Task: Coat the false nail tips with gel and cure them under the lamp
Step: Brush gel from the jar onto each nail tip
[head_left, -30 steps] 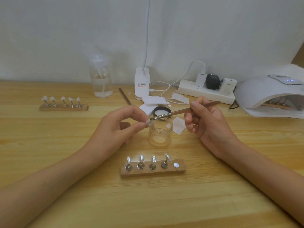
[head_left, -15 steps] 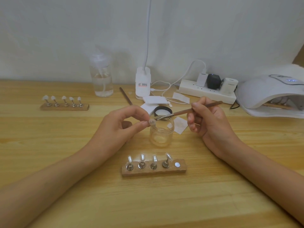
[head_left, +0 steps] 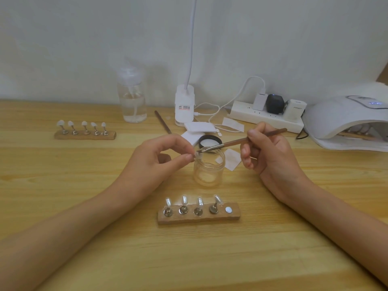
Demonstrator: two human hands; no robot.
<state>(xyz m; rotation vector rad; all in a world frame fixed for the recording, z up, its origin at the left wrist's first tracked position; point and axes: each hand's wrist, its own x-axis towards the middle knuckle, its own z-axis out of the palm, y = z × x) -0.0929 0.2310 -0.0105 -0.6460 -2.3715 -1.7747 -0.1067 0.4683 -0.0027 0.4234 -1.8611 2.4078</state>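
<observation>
My left hand [head_left: 155, 162] pinches a small clear nail tip [head_left: 197, 154] between thumb and forefinger, just over the rim of an open glass gel jar [head_left: 208, 169]. My right hand [head_left: 266, 152] grips a brown brush [head_left: 241, 141], and its bristles touch the pinched tip. In front of the jar lies a wooden holder [head_left: 199, 215] with several clear tips on metal stands and one bare magnet at its right end. The white curing lamp [head_left: 346, 120] stands at the far right with its display lit; a wooden holder sits inside it.
A second wooden holder [head_left: 85, 134] with several tips lies at the back left. Behind the jar are its black lid [head_left: 210, 141], white pads [head_left: 199, 128], a second brush [head_left: 162, 122], a pump bottle [head_left: 131, 97], a desk lamp base [head_left: 184, 106] and a power strip [head_left: 265, 117].
The brush tip has slid slightly left along the pinched nail tip. Both hands stay over the jar, almost unmoved.
</observation>
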